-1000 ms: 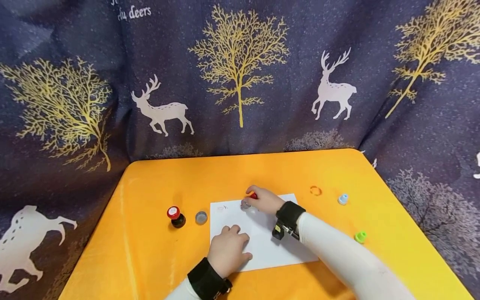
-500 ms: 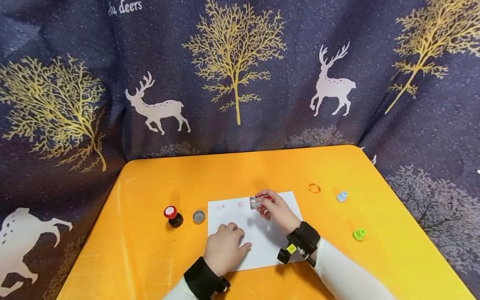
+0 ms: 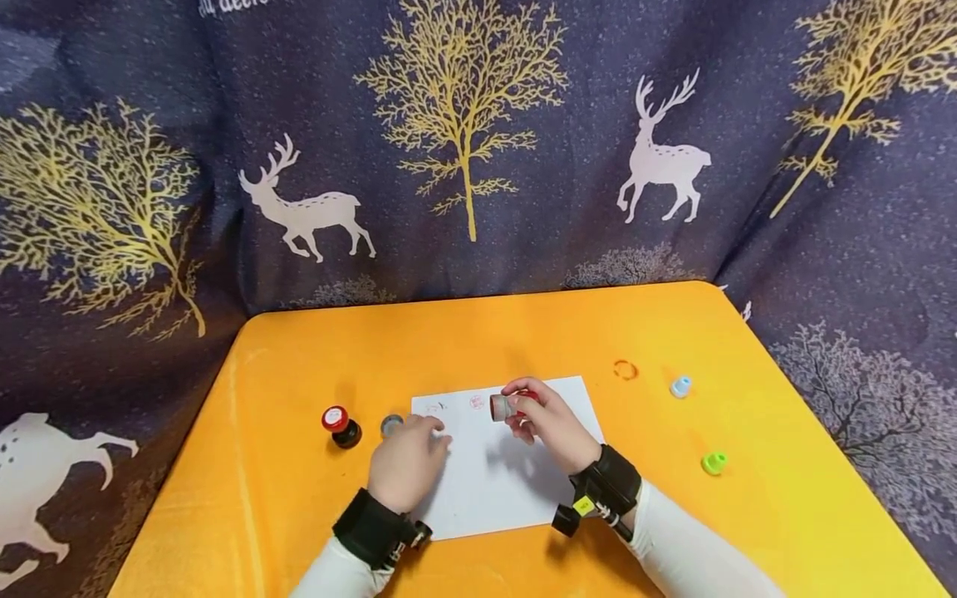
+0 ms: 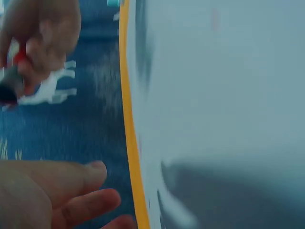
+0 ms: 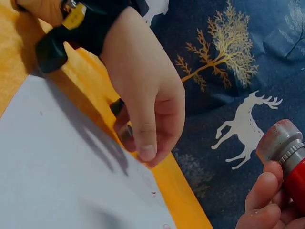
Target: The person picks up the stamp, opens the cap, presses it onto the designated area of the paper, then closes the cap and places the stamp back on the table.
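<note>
My right hand [image 3: 552,418] holds a self-inking stamp [image 3: 501,407] with a red handle and grey body, tipped sideways above the white paper [image 3: 478,482]. In the right wrist view the stamp's [image 5: 279,140] uncovered grey end shows reddish ink. A round red imprint [image 3: 477,402] lies on the paper's upper part, left of the stamp, and fainter marks are near the upper left corner. My left hand [image 3: 407,463] hovers at the paper's left edge, fingers loosely bent, beside a round grey cap [image 3: 391,424] that it partly hides. Whether the fingers touch the cap is unclear.
A second stamp [image 3: 341,427], with red top and black base, stands left of the cap on the yellow table [image 3: 299,498]. At right are a light blue cone-shaped piece [image 3: 681,386], a green one [image 3: 714,463] and an orange ring [image 3: 625,370]. Dark deer-printed cloth [image 3: 523,249] hangs behind.
My right hand has lifted the stamp off the paper and tipped it sideways, baring a red imprint. My left hand has left the paper's middle and moved left to the grey cap.
</note>
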The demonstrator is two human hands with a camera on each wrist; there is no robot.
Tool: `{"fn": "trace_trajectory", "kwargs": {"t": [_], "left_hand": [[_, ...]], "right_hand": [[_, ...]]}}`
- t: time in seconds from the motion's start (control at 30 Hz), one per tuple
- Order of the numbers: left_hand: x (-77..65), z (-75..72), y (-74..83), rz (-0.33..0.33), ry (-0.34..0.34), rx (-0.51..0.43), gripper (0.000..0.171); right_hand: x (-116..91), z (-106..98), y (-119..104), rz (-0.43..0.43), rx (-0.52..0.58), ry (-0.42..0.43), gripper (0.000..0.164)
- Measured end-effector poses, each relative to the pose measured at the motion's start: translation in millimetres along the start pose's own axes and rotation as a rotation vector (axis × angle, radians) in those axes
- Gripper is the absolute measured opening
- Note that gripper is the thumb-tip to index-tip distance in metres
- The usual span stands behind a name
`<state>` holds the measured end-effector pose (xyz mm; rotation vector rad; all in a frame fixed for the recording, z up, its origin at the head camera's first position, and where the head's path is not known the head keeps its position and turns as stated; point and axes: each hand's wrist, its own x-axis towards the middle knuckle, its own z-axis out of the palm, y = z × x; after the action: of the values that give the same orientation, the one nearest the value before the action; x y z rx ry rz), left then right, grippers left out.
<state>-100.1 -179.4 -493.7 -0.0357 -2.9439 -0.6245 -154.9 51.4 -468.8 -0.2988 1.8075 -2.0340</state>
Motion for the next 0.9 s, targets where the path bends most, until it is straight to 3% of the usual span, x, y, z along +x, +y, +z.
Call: {"fn": "trace_trajectory", "kwargs": {"t": [0.13,0.2,0.5,0.7,0.9], "left_hand": [[6.0,-8.9,-16.1,-0.023,0.101,0.027,0.026],[7.1,-10.8,-23.0,-0.025,0.119,0.043,0.030],[6.4,-8.7,-37.5,-0.067,0.066,0.037,0.031],[7.2,-13.0,-30.5,-0.047,0.084,-0.024,0.041],[2.9,-26.0,-2.4,0.018,0.072,-0.109,0.061]], "right_hand": [[0,1,-5,-0.006,-0.010,0.003,0.026],[-1,2,-7,-0.009,-0.013,0.002,0.026],[-7,5,-8,-0.031,0.010,-0.048,0.026],[-11,6,-7,-0.041,-0.006,-0.066,0.027],[-15,10,-6,-0.033,-0.042,-0.074,0.026]]}}
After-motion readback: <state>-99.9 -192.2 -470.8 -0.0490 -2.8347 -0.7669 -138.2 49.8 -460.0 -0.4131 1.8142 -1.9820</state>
